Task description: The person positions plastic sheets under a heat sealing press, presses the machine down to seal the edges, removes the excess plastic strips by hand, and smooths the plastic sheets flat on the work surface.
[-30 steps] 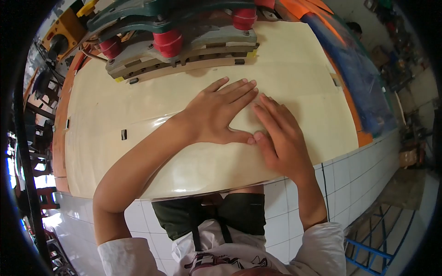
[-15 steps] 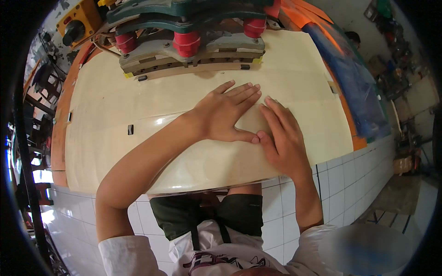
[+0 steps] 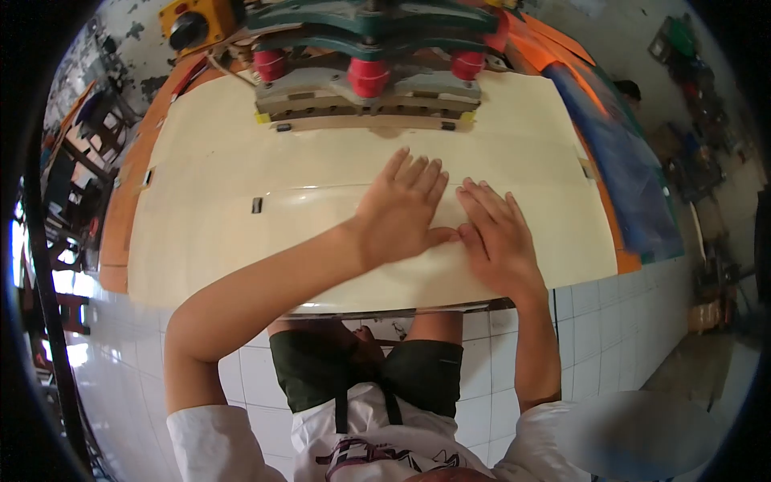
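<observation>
A clear plastic sheet [image 3: 309, 213] lies on the cream-coloured table covering [image 3: 201, 173], its glossy far edge catching the light. My left hand [image 3: 404, 207] rests palm down over the sheet, fingers stretched away from me and slightly apart. Beside it, my right hand [image 3: 499, 239] also lies flat, fingers extended. The thumbs meet or nearly meet between the hands. Neither hand grasps anything. Beyond my fingertips stands a press head [image 3: 365, 104] with red knobs and a long bar along its lower edge.
A small dark block [image 3: 257, 205] sits left of my hands. A yellow control box [image 3: 193, 24] with a black knob is at the back left. Blue plastic sheeting [image 3: 614, 161] and orange sheets [image 3: 554, 44] lie along the right side. The table's near edge is just before my lap.
My view has shifted, so the press appears farther right. My left hand has drawn back slightly towards me and its fingers point more straight ahead. The right hand stays flat nearby.
</observation>
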{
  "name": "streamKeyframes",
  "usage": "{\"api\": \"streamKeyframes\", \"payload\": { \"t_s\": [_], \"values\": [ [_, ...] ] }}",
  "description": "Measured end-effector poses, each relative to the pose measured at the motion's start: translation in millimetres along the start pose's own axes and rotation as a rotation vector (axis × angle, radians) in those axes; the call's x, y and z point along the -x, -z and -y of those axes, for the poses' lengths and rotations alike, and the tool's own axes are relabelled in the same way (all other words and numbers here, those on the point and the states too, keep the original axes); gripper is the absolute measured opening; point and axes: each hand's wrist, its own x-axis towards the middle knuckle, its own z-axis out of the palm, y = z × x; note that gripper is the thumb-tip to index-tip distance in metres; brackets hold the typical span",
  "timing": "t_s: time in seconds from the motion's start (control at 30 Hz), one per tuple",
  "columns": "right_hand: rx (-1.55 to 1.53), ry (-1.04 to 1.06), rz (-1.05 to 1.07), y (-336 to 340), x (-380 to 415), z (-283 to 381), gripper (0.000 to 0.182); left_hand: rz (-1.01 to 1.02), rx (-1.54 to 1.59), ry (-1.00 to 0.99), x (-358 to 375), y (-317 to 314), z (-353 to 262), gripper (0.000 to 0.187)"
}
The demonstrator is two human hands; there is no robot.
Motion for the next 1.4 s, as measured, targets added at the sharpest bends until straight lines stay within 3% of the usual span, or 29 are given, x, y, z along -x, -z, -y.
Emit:
{"api": "streamKeyframes", "payload": {
  "t_s": [0.1,0.43,0.67,1.03,1.13,1.23,1.3,1.4],
  "values": [
    [0.03,-0.008,-0.007,-2,1,-1,0.044,-0.089,0.143,0.073,26,-6,-3,0.08],
    [0.069,0.004,-0.011,-3,1,-3,0.044,-0.022,0.129,0.187,77,10,35,0.075],
    [0.056,0.005,-0.008,-3,2,-4,0.044,0.056,0.074,0.262,98,21,52,0.076],
    [0.045,0.012,0.061,11,-10,7,0.048,0.001,0.076,0.307,107,19,57,0.079],
    [0.24,0.083,0.118,15,-32,25,0.049,-0.01,0.076,0.291,103,14,60,0.079],
    [0.053,0.273,0.162,0,-70,50,0.053,-0.029,0.081,0.281,102,14,60,0.079],
    [-0.242,0.425,0.242,-20,-91,59,0.059,-0.045,0.083,0.284,102,16,56,0.079],
    [-0.169,0.509,0.291,-46,-113,59,0.064,-0.098,-0.085,0.353,106,30,46,0.078]
  ]
}}
